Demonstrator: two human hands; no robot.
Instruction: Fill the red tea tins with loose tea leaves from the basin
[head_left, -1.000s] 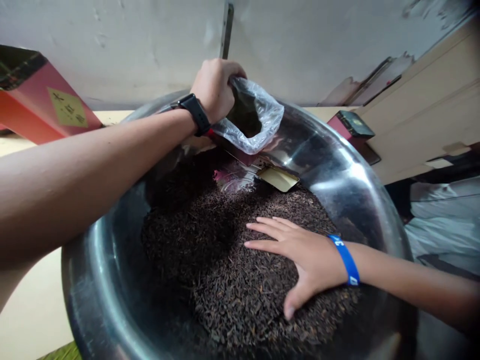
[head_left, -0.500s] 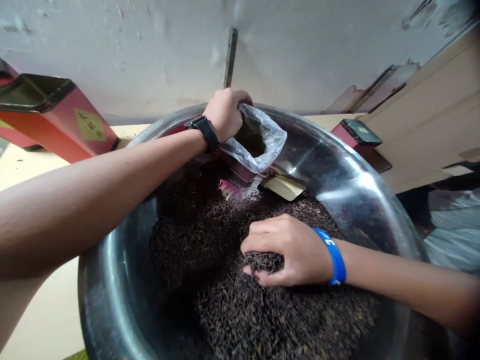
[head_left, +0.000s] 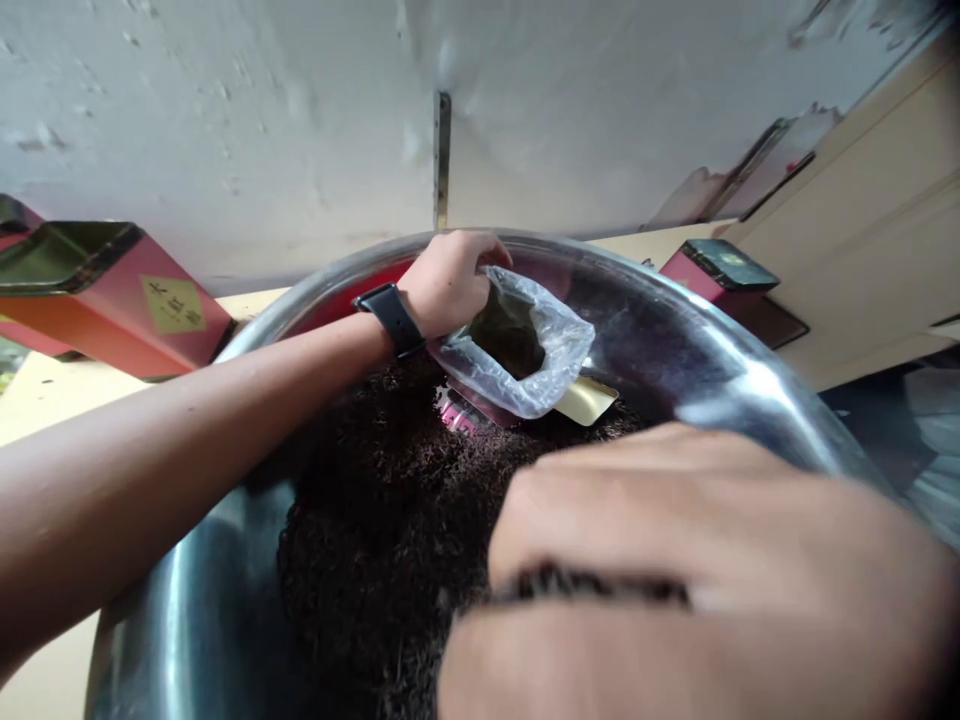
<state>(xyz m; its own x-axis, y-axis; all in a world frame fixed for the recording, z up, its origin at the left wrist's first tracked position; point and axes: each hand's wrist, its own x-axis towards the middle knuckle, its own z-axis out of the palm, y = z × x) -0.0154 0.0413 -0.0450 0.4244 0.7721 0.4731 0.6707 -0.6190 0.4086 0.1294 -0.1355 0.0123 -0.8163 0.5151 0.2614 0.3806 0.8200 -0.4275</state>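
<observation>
My left hand (head_left: 450, 285), with a black watch at the wrist, is closed on the edge of a clear plastic bag (head_left: 566, 350). The bag's mouth gapes towards me, and a pinkish container shows in part beneath it. Dark loose tea leaves (head_left: 375, 560) lie heaped in a big metal basin (head_left: 184, 600). Large and blurred in the foreground, my right hand (head_left: 660, 530) is raised over the heap. Its fingers are curled round a clump of tea leaves, a strip of which shows between thumb and fingers. A small gold-coloured lid (head_left: 589, 402) rests on the tea beside the bag.
Left of the basin, an open red tin (head_left: 142, 310) with a yellow label stands on the pale table (head_left: 45, 400). A closed red tin (head_left: 716, 275) sits at the right, beyond the rim. A wall (head_left: 300, 120) with a metal strip (head_left: 442, 160) rises behind.
My right hand has lifted from the tea heap towards the camera with tea leaves in its grip. My left hand still holds the bag, whose mouth now covers part of the gold lid.
</observation>
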